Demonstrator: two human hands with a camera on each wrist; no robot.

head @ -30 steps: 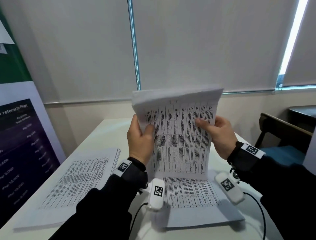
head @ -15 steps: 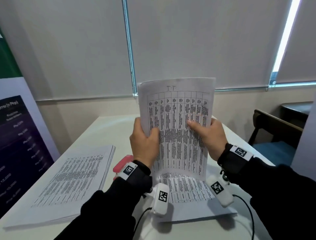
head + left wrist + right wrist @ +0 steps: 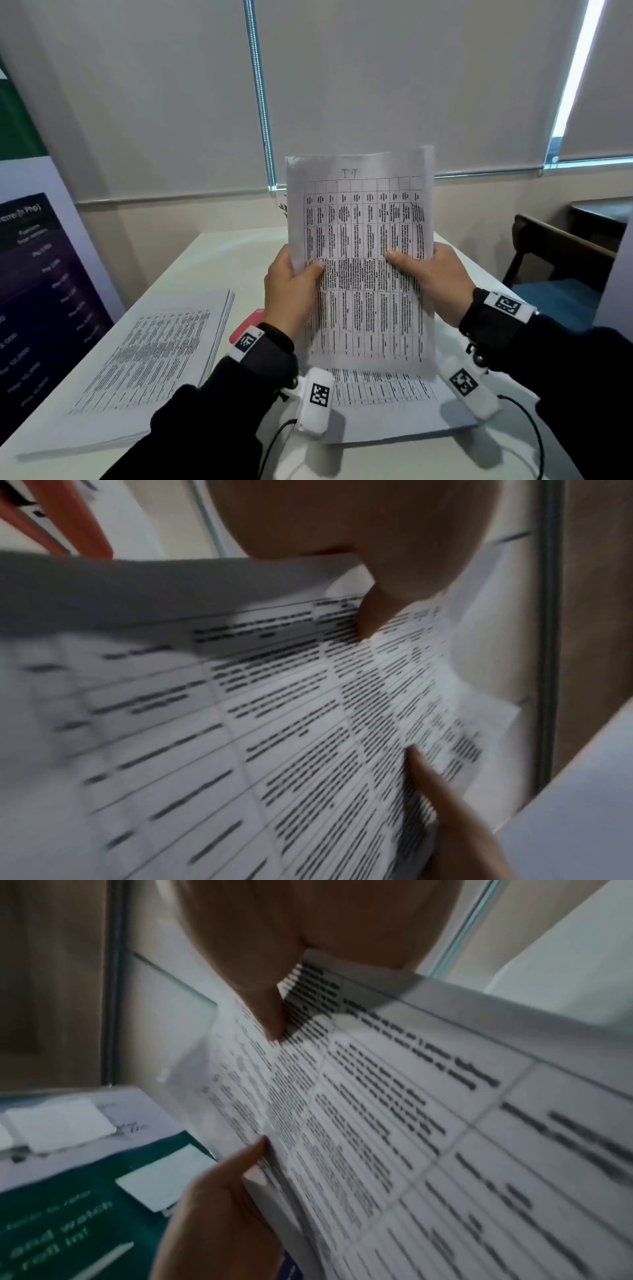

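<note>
The sheaf of printed sheets (image 3: 359, 240) stands upright in the air above the white table (image 3: 219, 260), caught between the two hands at about half its height. The left hand (image 3: 291, 294) grasps its left edge, with the thumb laid across the front and the fingers out of sight behind the paper. The right hand (image 3: 435, 281) grips the right edge the same way, thumb pressed on the print.

The sheaf's lower edge hangs just above another printed sheet (image 3: 387, 411), which lies flat on the table between the wrists. It is white paper, several leaves thick. The front page is filled by a ruled grid of small dark text in narrow columns, with a faint handwritten mark in the top margin. Up close the print is too blurred to read.

Off to the left a thicker stack (image 3: 147, 359) of the same pages lies flat. A red object (image 3: 245, 329) shows beside it, half hidden by the left wrist.
</note>
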